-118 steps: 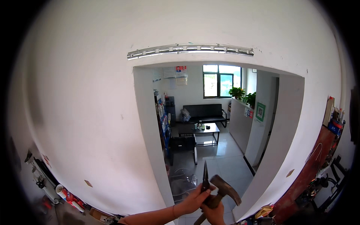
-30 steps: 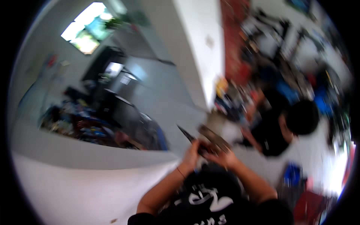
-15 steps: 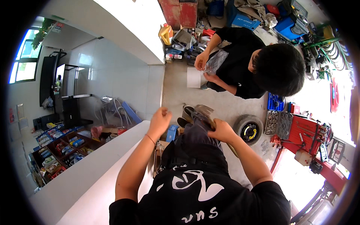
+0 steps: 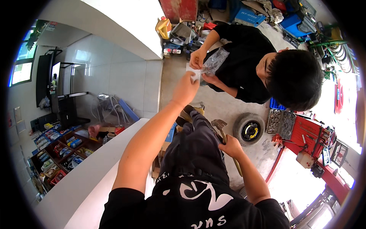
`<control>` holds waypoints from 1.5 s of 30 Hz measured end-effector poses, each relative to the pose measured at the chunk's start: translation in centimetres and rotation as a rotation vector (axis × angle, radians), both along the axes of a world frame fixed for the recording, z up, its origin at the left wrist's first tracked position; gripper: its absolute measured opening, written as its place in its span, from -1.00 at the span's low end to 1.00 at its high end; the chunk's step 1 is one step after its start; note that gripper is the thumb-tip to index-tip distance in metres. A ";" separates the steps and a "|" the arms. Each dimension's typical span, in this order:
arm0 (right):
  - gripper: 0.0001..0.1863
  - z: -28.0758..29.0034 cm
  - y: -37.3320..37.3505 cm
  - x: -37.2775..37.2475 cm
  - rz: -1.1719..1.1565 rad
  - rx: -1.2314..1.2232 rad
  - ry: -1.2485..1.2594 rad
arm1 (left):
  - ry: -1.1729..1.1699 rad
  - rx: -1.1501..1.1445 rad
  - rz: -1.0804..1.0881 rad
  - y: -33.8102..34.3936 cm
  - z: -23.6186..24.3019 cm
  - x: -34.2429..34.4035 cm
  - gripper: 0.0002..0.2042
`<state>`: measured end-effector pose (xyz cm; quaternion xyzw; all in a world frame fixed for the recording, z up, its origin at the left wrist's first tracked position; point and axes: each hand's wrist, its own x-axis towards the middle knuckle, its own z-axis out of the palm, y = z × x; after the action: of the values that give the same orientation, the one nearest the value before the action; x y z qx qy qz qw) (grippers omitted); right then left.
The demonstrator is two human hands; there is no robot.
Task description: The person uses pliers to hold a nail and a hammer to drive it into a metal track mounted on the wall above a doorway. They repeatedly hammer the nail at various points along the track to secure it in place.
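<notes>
My left arm stretches forward, and my left hand (image 4: 185, 90) is closed at the near end of a crumpled clear plastic bag (image 4: 216, 62). Blur and the closeness of the hands partly hide my fingertips there. Across from me a co-worker in black has the same bag between both hands, with one hand (image 4: 197, 58) just beyond mine. Low on the right, my right hand (image 4: 231, 147) grips the handle of a hammer (image 4: 219, 123). Its metal head points up and away from me, while the handle runs back beneath my forearm.
A spare wheel (image 4: 249, 129) lies on the floor at right, beside socket trays and a red tool board (image 4: 309, 133). Bottles and a yellow jug (image 4: 164, 28) crowd the wall ahead. At left, a low white wall (image 4: 95, 168) borders a room with boxed goods.
My left hand has moved forward and right to the co-worker's bag, its fingers closing there. My right hand, still around the hammer, has shifted slightly right and down; the hammer head shows more clearly.
</notes>
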<state>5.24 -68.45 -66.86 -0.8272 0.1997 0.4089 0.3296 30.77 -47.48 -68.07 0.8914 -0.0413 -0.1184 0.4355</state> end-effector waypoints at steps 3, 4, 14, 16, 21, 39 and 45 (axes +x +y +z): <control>-0.49 0.3 -0.4 -0.3 -0.042 0.013 0.043 | -0.217 0.104 0.004 -0.9 -1.3 2.5 -0.68; -0.49 0.3 -0.7 -0.6 -0.056 0.007 0.042 | -0.307 0.153 -0.011 -0.9 -1.6 3.2 -0.67; -0.51 -1.4 -1.0 -0.3 -0.179 -0.006 -0.063 | -0.480 0.235 -0.074 1.1 3.1 4.0 -0.83; -0.54 -2.3 -0.3 0.6 -0.173 -0.005 -0.123 | -0.636 0.240 -0.069 0.8 4.6 3.8 -0.87; -0.49 -3.1 0.2 3.0 -0.097 0.016 -0.222 | -0.413 -0.081 0.368 0.5 8.7 2.5 -0.91; -0.44 4.0 11.2 18.6 0.365 0.703 -0.182 | 0.064 -0.861 0.738 21.3 12.5 -13.3 -0.74; -0.46 19.4 21.0 20.4 0.425 1.471 -0.091 | -0.219 -1.119 0.852 25.6 21.1 -19.0 -0.76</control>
<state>25.59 -47.43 -47.41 -0.4313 -0.3009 0.4566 0.7176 11.79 -21.89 -47.00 0.4796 0.2129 0.1914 0.8295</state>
